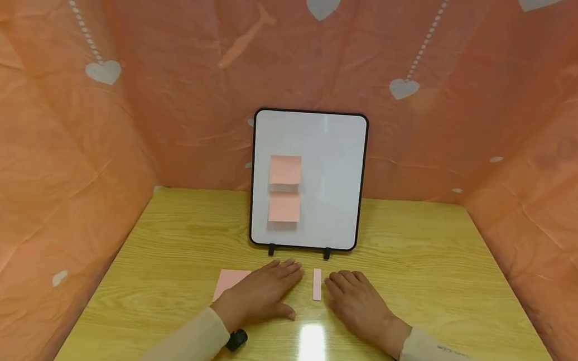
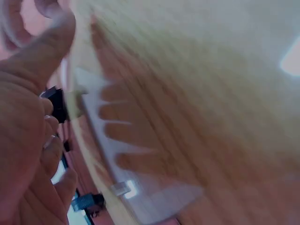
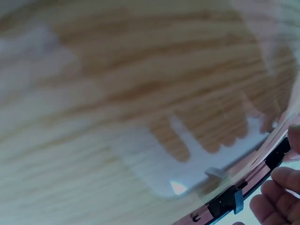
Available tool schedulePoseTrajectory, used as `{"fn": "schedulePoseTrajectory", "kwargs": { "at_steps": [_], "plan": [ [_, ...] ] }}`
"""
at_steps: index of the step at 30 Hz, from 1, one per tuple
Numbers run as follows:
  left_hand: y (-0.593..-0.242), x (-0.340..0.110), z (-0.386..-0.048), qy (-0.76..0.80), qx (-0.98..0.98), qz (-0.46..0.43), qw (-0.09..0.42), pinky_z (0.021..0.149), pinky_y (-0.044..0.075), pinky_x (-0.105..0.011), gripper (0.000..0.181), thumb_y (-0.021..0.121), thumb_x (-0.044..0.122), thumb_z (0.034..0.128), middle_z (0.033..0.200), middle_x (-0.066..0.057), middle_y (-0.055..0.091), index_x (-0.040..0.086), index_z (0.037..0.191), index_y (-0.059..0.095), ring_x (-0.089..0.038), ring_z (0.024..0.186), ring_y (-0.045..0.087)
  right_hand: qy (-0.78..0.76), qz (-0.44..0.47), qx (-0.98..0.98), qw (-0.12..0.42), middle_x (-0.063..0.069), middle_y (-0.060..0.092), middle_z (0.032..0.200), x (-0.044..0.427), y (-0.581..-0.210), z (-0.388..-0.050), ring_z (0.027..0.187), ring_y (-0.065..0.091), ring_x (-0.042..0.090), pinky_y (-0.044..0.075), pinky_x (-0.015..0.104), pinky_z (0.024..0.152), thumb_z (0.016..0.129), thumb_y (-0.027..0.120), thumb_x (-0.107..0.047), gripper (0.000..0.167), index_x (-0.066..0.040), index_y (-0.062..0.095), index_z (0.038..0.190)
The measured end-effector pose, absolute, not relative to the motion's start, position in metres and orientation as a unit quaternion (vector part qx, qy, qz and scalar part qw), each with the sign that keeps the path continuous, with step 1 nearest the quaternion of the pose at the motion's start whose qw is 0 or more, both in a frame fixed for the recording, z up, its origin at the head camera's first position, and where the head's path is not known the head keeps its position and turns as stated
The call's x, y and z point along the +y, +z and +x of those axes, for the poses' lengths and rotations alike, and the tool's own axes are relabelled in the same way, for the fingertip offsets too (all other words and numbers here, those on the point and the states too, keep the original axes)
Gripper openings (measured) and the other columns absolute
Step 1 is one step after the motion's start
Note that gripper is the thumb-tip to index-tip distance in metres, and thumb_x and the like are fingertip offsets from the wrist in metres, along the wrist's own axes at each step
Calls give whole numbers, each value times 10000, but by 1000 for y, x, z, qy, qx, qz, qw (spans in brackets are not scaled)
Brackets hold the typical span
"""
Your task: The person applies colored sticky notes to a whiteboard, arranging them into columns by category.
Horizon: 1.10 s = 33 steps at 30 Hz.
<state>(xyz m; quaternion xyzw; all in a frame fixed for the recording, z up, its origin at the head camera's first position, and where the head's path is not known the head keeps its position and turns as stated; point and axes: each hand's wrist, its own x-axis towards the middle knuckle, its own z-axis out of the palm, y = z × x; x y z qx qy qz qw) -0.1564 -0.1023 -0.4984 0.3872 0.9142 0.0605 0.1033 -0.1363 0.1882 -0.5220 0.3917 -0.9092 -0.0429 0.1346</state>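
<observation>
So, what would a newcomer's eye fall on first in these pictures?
Probably the whiteboard standing on the table, with two pink notes, one above the other, on its left half in the head view. Next, likely the narrow pink strip on the table between the left grip and the right grip. Orange cloth with white hearts hangs behind the board.

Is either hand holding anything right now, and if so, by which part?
Nothing appears to be held: the left hand and the right hand both look empty, with the pink strip lying on the table between them.
</observation>
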Motion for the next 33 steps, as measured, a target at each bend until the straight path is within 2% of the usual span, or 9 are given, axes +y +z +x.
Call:
{"fn": "schedulePoseTrajectory", "kwargs": {
  "at_steps": [5, 11, 16, 23, 29, 33],
  "plan": [
    [-501, -89, -171, 8, 903, 419, 99, 1330, 239, -421, 1079, 603, 772, 862, 1743, -34, 285, 131, 1678, 303, -204, 1625, 236, -63, 404, -903, 132, 58, 648, 1354, 189, -524, -137, 1252, 596, 234, 537, 428, 1024, 1039, 669, -385, 475, -72, 656, 1396],
    [-501, -78, -183, -23, 895, 433, 102, 1335, 218, -412, 1146, 601, 810, 819, 1752, -13, 261, 148, 1691, 262, -193, 1628, 220, -71, 410, -900, 131, 49, 644, 1354, 192, -528, -136, 1252, 591, 223, 538, 419, 1014, 1045, 659, -400, 476, -82, 652, 1399],
    [-503, -74, -187, -21, 886, 446, 125, 1339, 206, -405, 1150, 586, 823, 821, 1762, 7, 226, 167, 1699, 236, -191, 1637, 186, -74, 421, -891, 150, 46, 650, 1321, 192, -529, -137, 1226, 592, 223, 526, 425, 1029, 1028, 682, -409, 483, -86, 649, 1385],
    [-505, -73, -186, -16, 886, 441, 144, 1344, 183, -395, 1139, 570, 831, 831, 1767, 33, 197, 186, 1702, 223, -179, 1642, 158, -63, 449, -872, 187, 22, 655, 1237, 189, -527, -142, 1172, 596, 221, 519, 430, 1053, 1000, 725, -422, 427, -102, 667, 1277],
    [-505, -73, -185, -15, 888, 438, 139, 1342, 192, -385, 1134, 573, 828, 825, 1760, 35, 218, 185, 1698, 240, -170, 1636, 180, -54, 453, -872, 179, -9, 657, 1195, 179, -524, -146, 1162, 598, 207, 511, 419, 1060, 1011, 704, -459, 382, -126, 692, 1198],
    [-507, -73, -186, -16, 887, 441, 136, 1341, 196, -387, 1139, 572, 832, 825, 1759, 27, 226, 177, 1697, 242, -174, 1636, 182, -62, 449, -875, 169, -7, 663, 1185, 174, -524, -148, 1150, 594, 204, 503, 417, 1062, 1017, 689, -470, 403, -115, 702, 1206]
  ]
}}
